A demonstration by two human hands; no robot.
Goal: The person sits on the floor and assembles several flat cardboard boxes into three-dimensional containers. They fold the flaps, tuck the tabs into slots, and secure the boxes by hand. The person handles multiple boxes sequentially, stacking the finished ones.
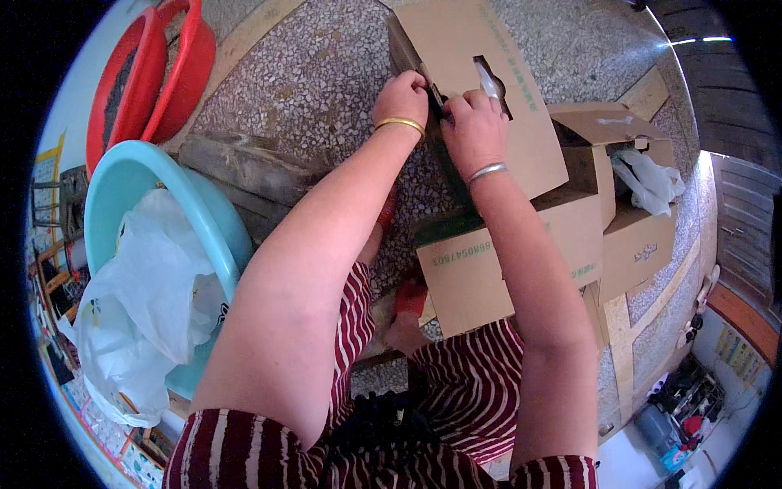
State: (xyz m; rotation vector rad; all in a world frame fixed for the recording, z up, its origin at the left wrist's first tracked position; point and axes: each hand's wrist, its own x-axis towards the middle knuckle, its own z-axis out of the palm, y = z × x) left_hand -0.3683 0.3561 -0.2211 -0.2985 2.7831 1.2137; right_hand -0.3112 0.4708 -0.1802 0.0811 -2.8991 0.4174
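A brown cardboard box (497,49) with green print stands in front of me, its broad side toward me. At its left edge, my left hand (402,101), with a gold bangle on the wrist, has its fingers curled on the cardboard rim. Just to the right, my right hand (474,130), wearing a silver bangle, is bent over the same edge, its fingertips partly hidden. Beside that hand is a cut-out hole in the box, with a piece of whitish plastic (487,81) showing in it.
Below it sits another cardboard box (464,285); an open carton (643,232) with a white plastic bag (648,179) is at the right. On the left, a light-blue basin (220,220) holds white plastic bags (155,277). Red basins (134,98) lean behind, near wooden planks (236,167).
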